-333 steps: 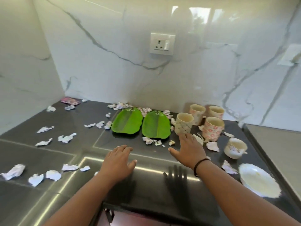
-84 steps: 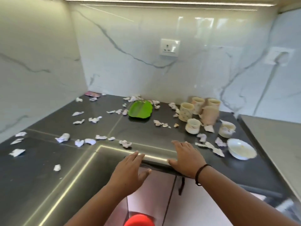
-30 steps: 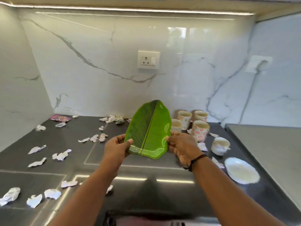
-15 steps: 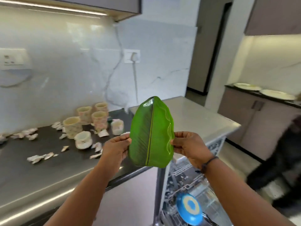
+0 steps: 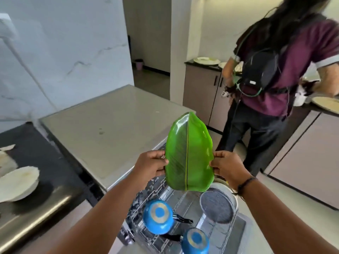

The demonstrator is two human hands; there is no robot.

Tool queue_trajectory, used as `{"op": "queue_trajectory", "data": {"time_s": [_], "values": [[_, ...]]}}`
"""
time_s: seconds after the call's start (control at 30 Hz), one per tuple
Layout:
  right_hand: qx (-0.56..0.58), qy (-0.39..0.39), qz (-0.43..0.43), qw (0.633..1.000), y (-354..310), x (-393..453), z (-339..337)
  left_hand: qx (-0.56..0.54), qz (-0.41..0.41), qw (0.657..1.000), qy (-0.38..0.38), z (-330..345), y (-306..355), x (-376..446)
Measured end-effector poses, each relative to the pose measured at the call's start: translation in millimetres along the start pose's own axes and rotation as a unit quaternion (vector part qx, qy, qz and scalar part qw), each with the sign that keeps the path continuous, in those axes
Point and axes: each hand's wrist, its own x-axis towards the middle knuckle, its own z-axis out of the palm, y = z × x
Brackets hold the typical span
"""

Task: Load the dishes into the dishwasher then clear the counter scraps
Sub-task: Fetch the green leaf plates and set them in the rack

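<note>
A: Gripping what?
B: Pinching leaf plate (image 5: 189, 154) upright between left hand (image 5: 151, 165) and right hand (image 5: 227, 168), one edge each.
A: Below them?
B: Rack (image 5: 165, 197), two blue pans.

No text, label, brand, number or sign can be read anywhere in the view. The small pale patch on the black pack (image 5: 256, 70) worn by the person at the far right is too blurred to make out.
</note>
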Motion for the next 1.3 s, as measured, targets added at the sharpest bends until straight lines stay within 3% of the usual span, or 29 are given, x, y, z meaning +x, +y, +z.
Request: {"op": "queue_trajectory", "data": {"time_s": [0.17,0.37,0.53,0.63,0.77,0.93,1.1,1.3], "values": [[-0.018,0.056,0.005,0.998,18,45,17,0.036,0.002,0.999,-0.018,-6,6,57],[-0.130,0.111,0.019,0.985,32,89,33,0.061,-0.025,0.996,-0.060,-11,-1,143],[-0.174,0.260,0.014,0.950,49,107,29,0.076,-0.019,0.992,-0.095,19,-21,201],[-0.187,0.302,0.024,0.934,76,119,22,0.101,0.013,0.987,-0.121,41,-41,229],[-0.178,0.290,0.051,0.939,127,153,23,0.164,0.031,0.981,-0.095,57,-94,270],[-0.182,0.234,0.146,0.944,228,190,46,0.253,-0.054,0.965,0.036,58,-219,293],[-0.228,0.143,0.246,0.931,329,197,64,0.319,-0.125,0.939,0.036,30,-328,305],[-0.269,0.076,0.257,0.925,383,222,55,0.350,-0.116,0.929,0.011,28,-390,325]]}}
